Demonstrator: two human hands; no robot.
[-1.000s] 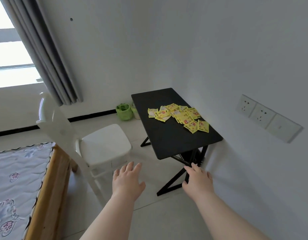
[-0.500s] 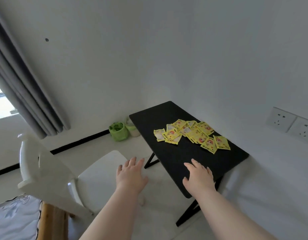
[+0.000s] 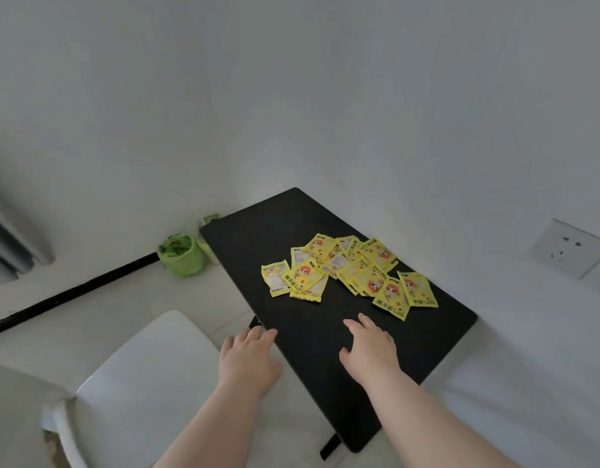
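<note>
Yellow cartoon-face packets [image 3: 359, 275], print illegible, on black table [image 3: 275, 228]; left hand [image 3: 247, 359], right hand [image 3: 369, 349]: grip released.

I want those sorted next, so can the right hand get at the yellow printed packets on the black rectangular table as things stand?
Probably yes. The right hand is open over the black rectangular table, and only bare tabletop lies between its fingertips and the nearest yellow printed packets.

The surface [image 3: 291, 224] is plain matte black. On it the packets [image 3: 349, 275] are bright yellow, each printed with a cartoon face with orange-red hair (some show a paler, whitish side). The chair [image 3: 149, 376] is white, the bucket [image 3: 182, 256] light green, the wall socket [image 3: 568, 248] white.
</note>
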